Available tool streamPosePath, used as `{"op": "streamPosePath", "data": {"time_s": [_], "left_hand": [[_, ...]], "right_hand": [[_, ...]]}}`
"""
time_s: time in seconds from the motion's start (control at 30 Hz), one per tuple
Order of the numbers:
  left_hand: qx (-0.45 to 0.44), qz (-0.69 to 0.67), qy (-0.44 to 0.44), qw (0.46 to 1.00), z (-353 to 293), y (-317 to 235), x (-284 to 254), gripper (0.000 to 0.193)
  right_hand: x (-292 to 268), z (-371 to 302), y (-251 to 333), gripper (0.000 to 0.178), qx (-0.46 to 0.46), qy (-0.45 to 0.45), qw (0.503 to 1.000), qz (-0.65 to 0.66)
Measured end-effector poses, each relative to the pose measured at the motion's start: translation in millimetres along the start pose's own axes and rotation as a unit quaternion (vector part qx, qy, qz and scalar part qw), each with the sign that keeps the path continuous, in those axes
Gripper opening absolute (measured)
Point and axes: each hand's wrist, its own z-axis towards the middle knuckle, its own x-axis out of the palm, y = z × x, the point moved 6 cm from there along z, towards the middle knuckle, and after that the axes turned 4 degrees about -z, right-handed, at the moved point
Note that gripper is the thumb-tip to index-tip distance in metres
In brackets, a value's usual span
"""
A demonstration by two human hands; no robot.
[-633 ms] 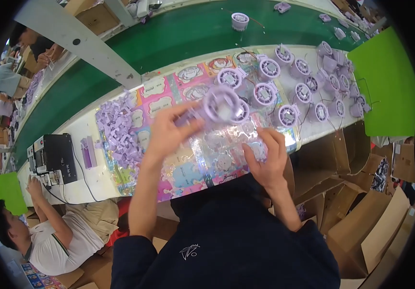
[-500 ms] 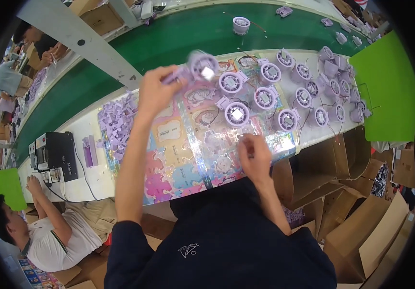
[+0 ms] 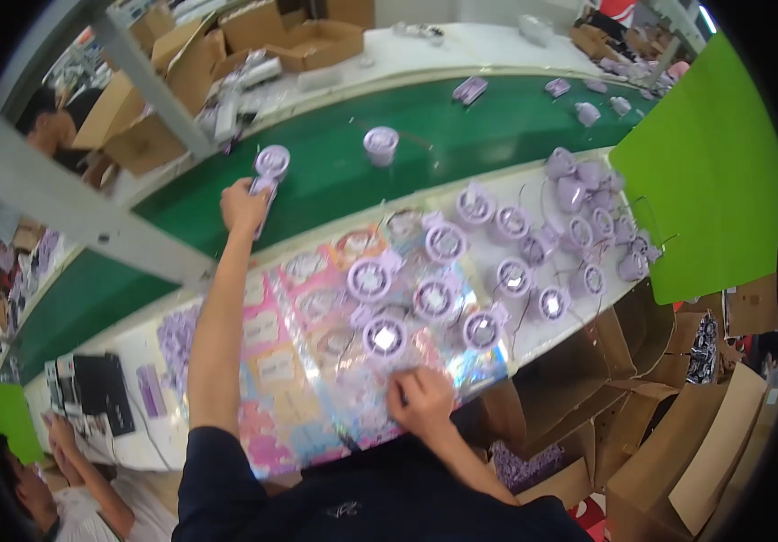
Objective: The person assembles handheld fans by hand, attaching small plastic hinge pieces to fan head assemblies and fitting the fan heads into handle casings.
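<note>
My left hand (image 3: 242, 208) is stretched out over the green conveyor belt (image 3: 326, 169). Its fingers are closed on the flat narrow arm of a lavender plastic part (image 3: 272, 163), whose round cup-shaped end points away from me. My right hand (image 3: 422, 400) hovers low over the colourful printed sheet (image 3: 273, 397), fingers curled together; whatever they hold, if anything, is hidden. Just beyond it stands a lavender round housing (image 3: 384, 338) with a shiny square in its middle. Several similar housings with thin wires stand to the right on the white table (image 3: 533, 339).
Another lavender cup (image 3: 381, 145) rides on the belt. A pile of small lavender pieces (image 3: 178, 343) lies left of the sheet, near a black box (image 3: 104, 395). Cardboard boxes (image 3: 551, 388) stand below at right. A grey metal post (image 3: 91, 217) rises at left; a co-worker (image 3: 91, 488) sits there.
My left hand has carried the lavender part from above the sheet out over the belt. My right hand stays curled near the sheet's front. The whole view has shifted toward the belt.
</note>
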Motion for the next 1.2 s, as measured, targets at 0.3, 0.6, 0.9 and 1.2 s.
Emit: {"op": "streamPosePath", "data": {"time_s": [0.3, 0.6, 0.9, 1.2], "left_hand": [[0.367, -0.107, -0.036, 0.923, -26, -192, 16, 0.043], [0.318, 0.127, 0.153, 0.927, -49, -211, 133, 0.047], [0.318, -0.102, 0.168, 0.928, -108, -153, -3, 0.016], [0.322, 0.033, 0.032, 0.945, -286, -33, -94, 0.047]], "right_hand": [[-3, -5, -5, 0.018, 0.004, -0.022, 0.999, -0.031], [4, -8, -4, 0.015, 0.002, -0.03, 0.998, -0.048], [1, -8, -4, 0.014, -0.015, -0.035, 0.999, -0.032], [2, -9, 4, 0.014, -0.052, -0.044, 0.998, -0.012]]}}
